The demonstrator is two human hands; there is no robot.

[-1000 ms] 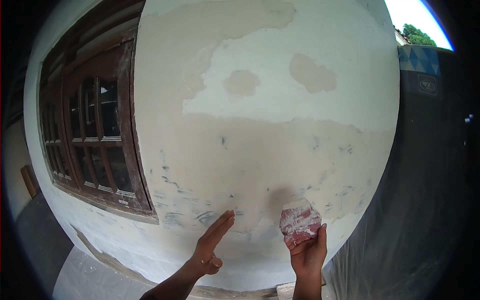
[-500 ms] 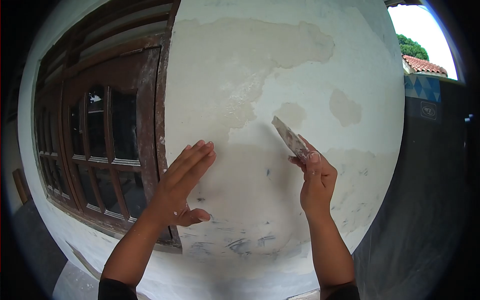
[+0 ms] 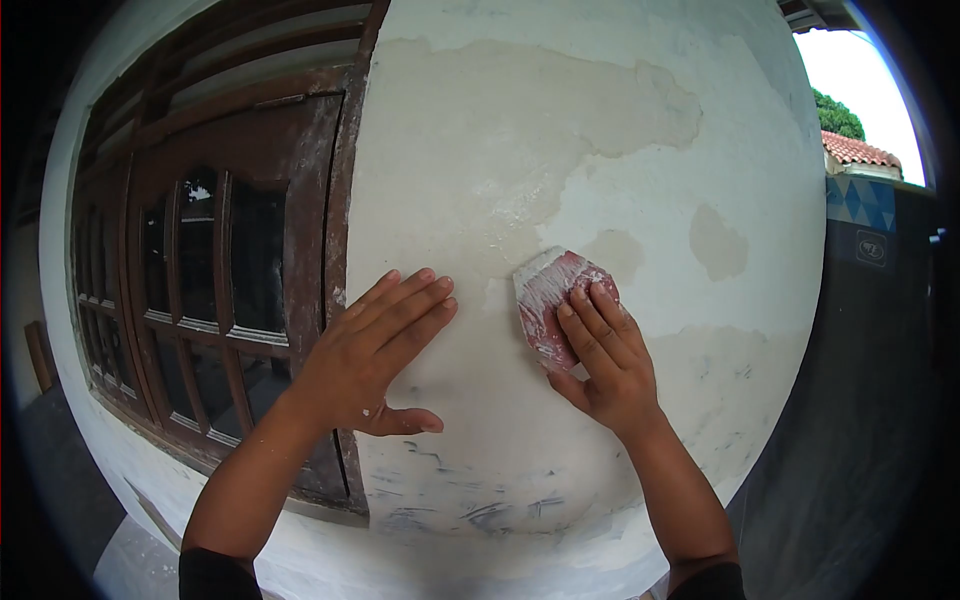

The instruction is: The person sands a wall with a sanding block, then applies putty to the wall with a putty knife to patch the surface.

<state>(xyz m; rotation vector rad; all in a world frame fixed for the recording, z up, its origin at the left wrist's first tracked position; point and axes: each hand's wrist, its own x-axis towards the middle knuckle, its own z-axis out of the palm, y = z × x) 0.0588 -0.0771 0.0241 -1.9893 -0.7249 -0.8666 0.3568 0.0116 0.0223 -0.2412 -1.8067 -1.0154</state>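
My right hand (image 3: 598,350) presses a reddish piece of sandpaper (image 3: 548,300), dusted white, flat against the patched wall (image 3: 620,170). Its fingers lie spread over the paper's right half. My left hand (image 3: 370,350) rests flat on the wall, fingers straight and together, thumb out, just right of the window frame's edge. It holds nothing. The wall shows beige filler patches over white paint, with grey scuffs lower down.
A dark brown wooden window (image 3: 210,270) with several small panes stands to the left. A clear plastic sheet (image 3: 860,420) hangs at the right wall corner. Beyond it are a tiled roof (image 3: 858,150) and a tree.
My right hand turned the sandpaper from edge-on to flat against the wall and moved slightly left. My left hand settled flat on the wall. Both rose from low on the wall a second ago.
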